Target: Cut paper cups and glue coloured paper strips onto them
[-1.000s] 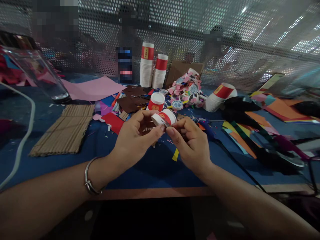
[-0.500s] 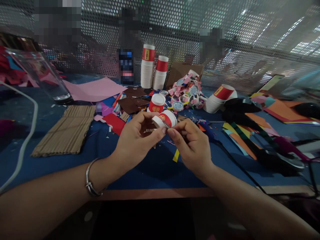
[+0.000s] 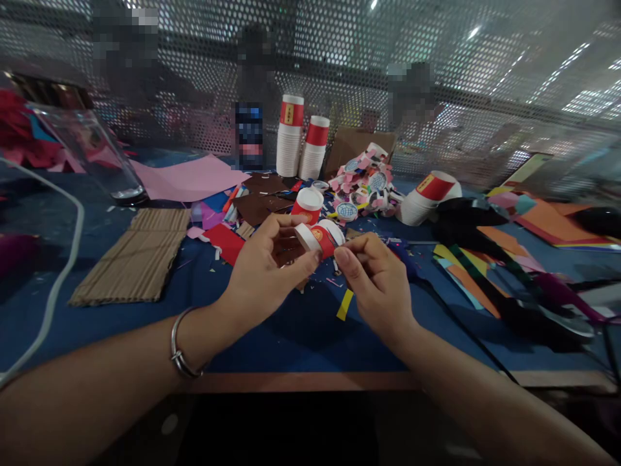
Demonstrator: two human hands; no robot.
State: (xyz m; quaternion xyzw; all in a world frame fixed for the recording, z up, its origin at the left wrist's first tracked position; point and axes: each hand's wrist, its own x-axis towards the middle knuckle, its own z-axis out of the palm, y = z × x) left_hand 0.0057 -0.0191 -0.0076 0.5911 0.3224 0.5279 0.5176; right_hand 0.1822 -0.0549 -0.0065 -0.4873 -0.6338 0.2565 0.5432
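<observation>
Left hand point(image 3: 264, 275) grips the tilted cup point(image 3: 320, 237), apparently to steady it; right hand point(image 3: 378, 281), at the cup's four o'clock, pinches a thin object point(image 3: 333, 237), unidentifiable, between fingers.

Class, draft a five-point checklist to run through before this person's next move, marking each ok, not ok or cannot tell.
1. Held cup secured by the left hand: ok, between thumb and fingers.
2. Right hand positioned at the cup: ok, fingertips beside it.
3. Thin dark item at those fingertips identified: cannot tell, too small.
4. Tabletop free of scraps: not ok, a yellow strip lies near.
5. Tall cup stack standing: ok.
</observation>
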